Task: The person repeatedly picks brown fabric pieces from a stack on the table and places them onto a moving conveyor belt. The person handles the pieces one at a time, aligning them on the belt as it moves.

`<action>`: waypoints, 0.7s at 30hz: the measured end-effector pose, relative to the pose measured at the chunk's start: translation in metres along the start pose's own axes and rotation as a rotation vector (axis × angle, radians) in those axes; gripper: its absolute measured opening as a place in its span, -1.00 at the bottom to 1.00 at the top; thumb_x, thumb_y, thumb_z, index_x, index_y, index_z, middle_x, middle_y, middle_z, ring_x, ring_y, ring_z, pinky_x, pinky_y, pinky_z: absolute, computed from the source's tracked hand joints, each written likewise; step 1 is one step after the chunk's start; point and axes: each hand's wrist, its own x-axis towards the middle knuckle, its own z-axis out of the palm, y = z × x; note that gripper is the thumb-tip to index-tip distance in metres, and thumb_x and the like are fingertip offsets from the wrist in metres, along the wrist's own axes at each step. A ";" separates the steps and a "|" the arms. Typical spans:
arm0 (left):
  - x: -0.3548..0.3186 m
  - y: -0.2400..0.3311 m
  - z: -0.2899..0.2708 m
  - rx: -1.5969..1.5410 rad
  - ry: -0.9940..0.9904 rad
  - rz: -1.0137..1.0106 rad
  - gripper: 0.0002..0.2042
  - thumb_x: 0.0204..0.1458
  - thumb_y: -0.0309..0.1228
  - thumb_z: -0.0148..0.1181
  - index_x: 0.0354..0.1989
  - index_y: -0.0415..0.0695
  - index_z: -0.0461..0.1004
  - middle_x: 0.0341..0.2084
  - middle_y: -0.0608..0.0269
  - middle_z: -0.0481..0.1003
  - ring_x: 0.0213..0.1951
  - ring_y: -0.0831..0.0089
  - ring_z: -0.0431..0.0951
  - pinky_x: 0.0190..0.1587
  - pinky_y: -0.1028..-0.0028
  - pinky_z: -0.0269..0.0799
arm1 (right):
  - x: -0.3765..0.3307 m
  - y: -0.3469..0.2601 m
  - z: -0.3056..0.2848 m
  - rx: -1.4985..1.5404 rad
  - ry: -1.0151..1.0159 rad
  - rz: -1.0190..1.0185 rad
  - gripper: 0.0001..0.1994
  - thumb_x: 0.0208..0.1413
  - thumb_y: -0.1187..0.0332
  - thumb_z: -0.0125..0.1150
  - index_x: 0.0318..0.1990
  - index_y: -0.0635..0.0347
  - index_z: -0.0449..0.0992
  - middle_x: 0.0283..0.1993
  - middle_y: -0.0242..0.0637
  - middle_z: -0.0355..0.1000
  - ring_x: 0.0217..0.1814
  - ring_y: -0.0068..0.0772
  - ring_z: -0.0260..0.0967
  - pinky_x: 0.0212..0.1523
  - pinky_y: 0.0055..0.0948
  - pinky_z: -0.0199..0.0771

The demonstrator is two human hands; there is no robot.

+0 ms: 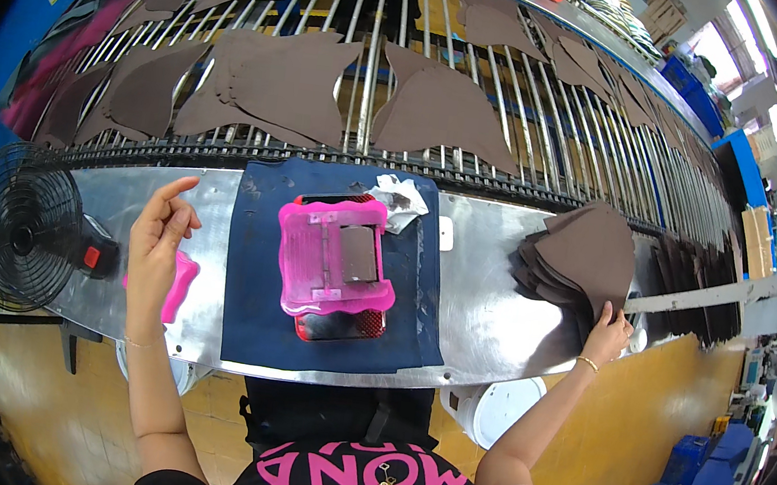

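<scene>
At the right of the metal worktop, my right hand closes on the near edge of a dark brown cut fabric panel, which lies over a stack of like panels. My left hand is raised at the left with fingers loosely bent and apart, nothing in it. Just beside and below it is a bright pink piece, partly hidden by that hand. Between my hands, a clear pink hinged frame with a wavy rim and a small window rests on a red and black base.
A dark blue mat bears the frame and a crumpled white cloth. A black fan stands at the left. Beyond the worktop, a rack of metal bars carries several brown panels. A pale bar juts in from the right.
</scene>
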 end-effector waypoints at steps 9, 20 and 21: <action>-0.012 0.008 0.008 -0.067 -0.014 -0.031 -0.72 0.15 -0.45 0.08 0.04 -0.20 0.41 -0.55 0.42 0.31 -0.44 0.66 0.31 -0.35 0.65 0.23 | 0.037 0.002 -0.012 0.054 -0.239 0.113 -0.32 -0.18 -0.18 0.33 -0.02 0.18 0.50 -0.01 0.04 0.40 0.06 0.03 0.34 0.06 -0.10 0.35; -0.022 0.008 0.003 -0.062 -0.001 -0.044 -0.79 0.14 -0.45 0.10 -0.07 -0.20 0.49 -0.52 0.41 0.36 -0.43 0.67 0.33 -0.34 0.66 0.24 | 0.056 0.029 -0.035 0.238 -0.477 -0.224 -0.50 -0.01 0.14 0.30 -0.03 0.39 0.43 -0.03 0.05 0.46 0.00 -0.07 0.44 0.00 -0.25 0.37; -0.023 0.010 0.003 -0.045 0.002 -0.050 -0.80 0.14 -0.46 0.10 -0.09 -0.21 0.49 -0.52 0.41 0.36 -0.42 0.67 0.33 -0.34 0.66 0.25 | 0.046 0.024 -0.045 0.366 -0.450 -0.321 -0.58 0.13 0.23 0.15 0.04 0.35 0.40 -0.08 0.00 0.49 -0.08 -0.21 0.46 -0.15 -0.27 0.45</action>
